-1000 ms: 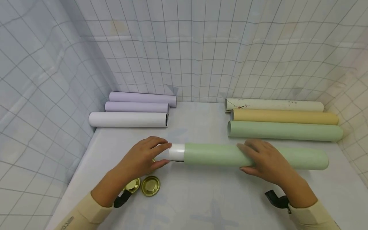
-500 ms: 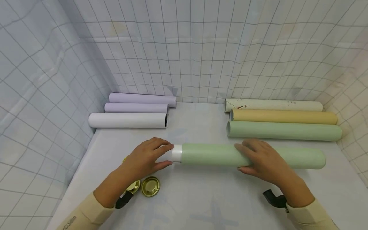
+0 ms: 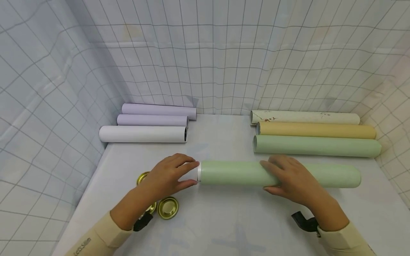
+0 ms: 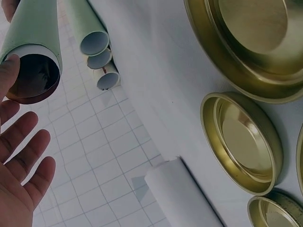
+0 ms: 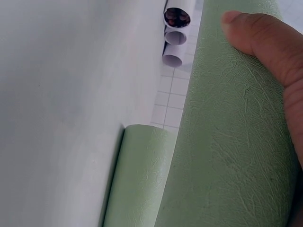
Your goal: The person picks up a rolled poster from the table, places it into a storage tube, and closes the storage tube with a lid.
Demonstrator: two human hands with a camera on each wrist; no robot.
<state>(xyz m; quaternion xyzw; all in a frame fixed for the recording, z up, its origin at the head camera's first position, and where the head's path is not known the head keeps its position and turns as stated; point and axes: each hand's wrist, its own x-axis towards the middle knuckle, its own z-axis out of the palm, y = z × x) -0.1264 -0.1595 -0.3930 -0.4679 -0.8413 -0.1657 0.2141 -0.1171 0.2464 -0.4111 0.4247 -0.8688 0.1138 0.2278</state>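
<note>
A green textured roll (image 3: 234,172) lies crosswise in front of the person. From its left end a narrow rim of a white inner roll (image 3: 199,172) sticks out. The left hand (image 3: 175,175) has its thumb and forefinger at that rim; in the left wrist view the other fingers (image 4: 31,153) spread loosely beside the dark hollow end (image 4: 35,78). Around the green roll's middle curls the right hand (image 3: 292,180), its thumb (image 5: 255,35) lying along the surface in the right wrist view.
Gold round lids (image 3: 168,208) lie near the left forearm, partly hidden by it. Back left are a white roll (image 3: 142,134) and two lilac rolls (image 3: 152,120). Back right are a second green roll (image 3: 317,145), a yellow roll (image 3: 315,130) and a patterned cream roll (image 3: 304,116).
The white inner roll has slid right into the green roll, leaving only a thin rim showing. The left hand moved right with it; the green roll and right hand shifted slightly left.
</note>
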